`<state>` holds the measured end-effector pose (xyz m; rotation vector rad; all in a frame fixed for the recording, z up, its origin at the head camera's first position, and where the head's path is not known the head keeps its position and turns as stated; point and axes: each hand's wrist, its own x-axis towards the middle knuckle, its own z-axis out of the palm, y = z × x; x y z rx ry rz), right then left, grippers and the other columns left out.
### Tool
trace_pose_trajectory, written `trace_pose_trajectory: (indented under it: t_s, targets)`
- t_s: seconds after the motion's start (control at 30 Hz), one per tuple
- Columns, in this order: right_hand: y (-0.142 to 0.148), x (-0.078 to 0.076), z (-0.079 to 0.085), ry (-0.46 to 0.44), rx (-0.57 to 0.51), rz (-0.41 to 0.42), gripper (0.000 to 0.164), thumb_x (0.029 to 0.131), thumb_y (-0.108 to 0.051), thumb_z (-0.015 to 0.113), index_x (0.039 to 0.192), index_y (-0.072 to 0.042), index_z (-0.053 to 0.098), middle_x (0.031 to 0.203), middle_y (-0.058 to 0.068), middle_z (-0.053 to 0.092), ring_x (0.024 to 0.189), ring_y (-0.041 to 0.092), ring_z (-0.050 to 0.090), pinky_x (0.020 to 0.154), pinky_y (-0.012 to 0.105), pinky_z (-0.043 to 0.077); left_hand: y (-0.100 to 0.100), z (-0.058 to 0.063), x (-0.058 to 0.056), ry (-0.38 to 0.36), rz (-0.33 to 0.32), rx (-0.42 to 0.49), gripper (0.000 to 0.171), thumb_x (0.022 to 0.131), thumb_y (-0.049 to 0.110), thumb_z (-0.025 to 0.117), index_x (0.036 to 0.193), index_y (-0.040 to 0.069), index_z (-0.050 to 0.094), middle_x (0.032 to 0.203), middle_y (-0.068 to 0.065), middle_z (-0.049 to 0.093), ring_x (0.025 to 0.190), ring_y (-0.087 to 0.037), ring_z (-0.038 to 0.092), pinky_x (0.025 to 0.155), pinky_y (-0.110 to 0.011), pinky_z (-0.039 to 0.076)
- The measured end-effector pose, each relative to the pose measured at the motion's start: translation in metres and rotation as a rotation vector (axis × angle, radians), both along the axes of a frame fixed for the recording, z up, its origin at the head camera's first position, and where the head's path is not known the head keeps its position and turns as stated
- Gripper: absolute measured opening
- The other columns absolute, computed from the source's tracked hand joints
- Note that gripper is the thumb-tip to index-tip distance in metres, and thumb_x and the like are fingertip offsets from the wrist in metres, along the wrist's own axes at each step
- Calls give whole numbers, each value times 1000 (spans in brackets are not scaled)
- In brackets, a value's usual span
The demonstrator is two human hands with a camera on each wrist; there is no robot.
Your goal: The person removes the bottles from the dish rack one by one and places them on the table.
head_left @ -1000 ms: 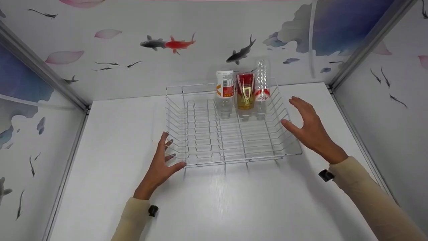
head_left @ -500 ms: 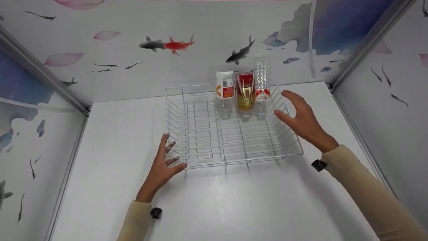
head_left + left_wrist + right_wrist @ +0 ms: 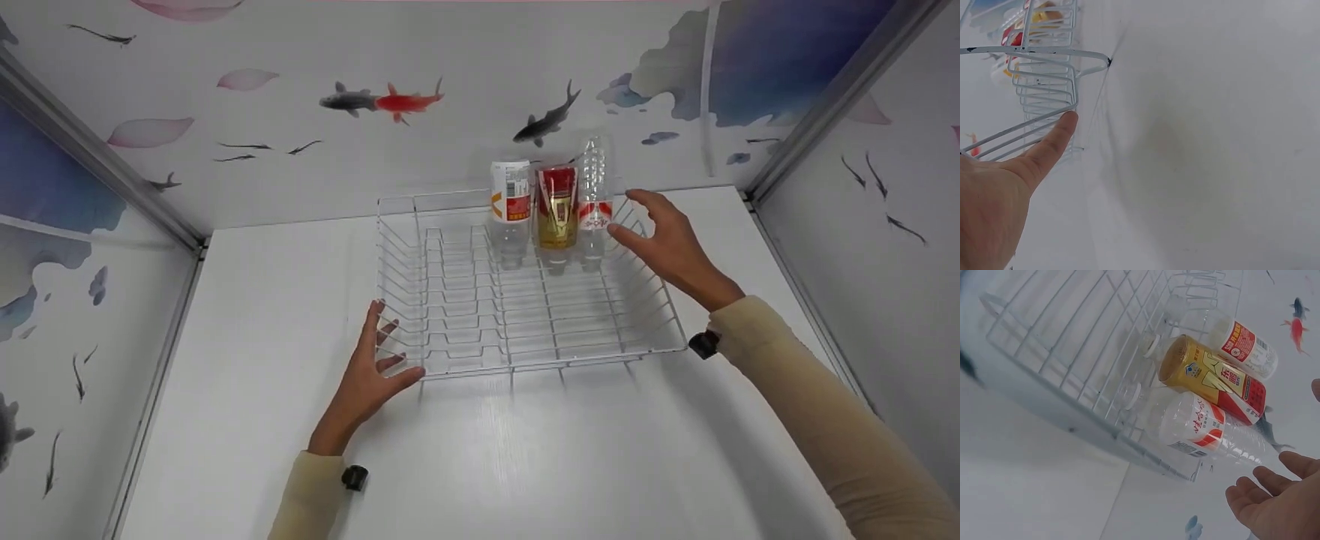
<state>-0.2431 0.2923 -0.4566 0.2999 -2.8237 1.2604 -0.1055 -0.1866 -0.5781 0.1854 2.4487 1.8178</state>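
Three bottles stand cap-down in the right back of a white wire dish rack (image 3: 525,367). One is a clear bottle with a white and red label (image 3: 511,202), one a gold and red bottle (image 3: 557,206), and the rightmost a clear bottle with a red and white label (image 3: 595,214). My right hand (image 3: 675,247) reaches over the rack's right side with thumb and fingers spread, its thumb close to the rightmost bottle; contact cannot be told. At the rack's front left corner my left hand (image 3: 365,379) spreads around the wires, its straight thumb (image 3: 1053,143) touching them.
The rack rests on a white table (image 3: 480,465) against the back wall (image 3: 465,45), which carries printed fish and petals. Side walls close in the left and right. Wire dividers (image 3: 461,326) line the rack's left part.
My right hand has moved forward and left, from beyond the rack's right side to close by the rightmost bottle. The left hand has stayed at the front left corner.
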Motion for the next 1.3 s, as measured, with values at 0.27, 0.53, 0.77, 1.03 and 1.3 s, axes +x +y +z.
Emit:
trace_pose_trajectory:
  t_s: [0.27,0.53,0.77,1.03,1.3]
  targets:
    - [-6,-25,2,-85,64,-10,84,107,-49,69,168,-1,37,174,23,35,162,44,31,132,66,25,0,1,1,4,-3,27,134,86,27,98,179,27,1,185,-5,11,160,-39,37,115,-51,54]
    - [-15,-37,-2,-91,33,-54,84,107,-45,70,167,1,36,172,25,38,160,45,34,131,65,28,1,0,0,5,1,12,136,84,30,99,179,27,2,185,-3,11,160,-37,38,115,-51,55]
    - [-17,-45,-14,-93,-39,-96,83,107,-45,70,166,3,38,170,25,41,160,45,35,131,63,29,1,0,1,3,9,3,134,85,24,98,179,27,2,185,-2,12,160,-37,39,114,-51,55]
    - [-19,-55,-28,-117,-98,-146,76,106,-41,72,162,2,44,164,26,47,157,43,39,129,63,34,1,0,1,-5,23,18,133,85,18,97,179,29,2,185,-1,13,160,-37,39,115,-52,54]
    - [-26,-63,-39,-127,-144,-178,83,105,-39,75,165,4,37,165,28,45,154,43,43,127,60,39,1,-2,2,-17,30,38,134,85,17,97,179,34,2,184,3,15,159,-36,39,116,-52,54]
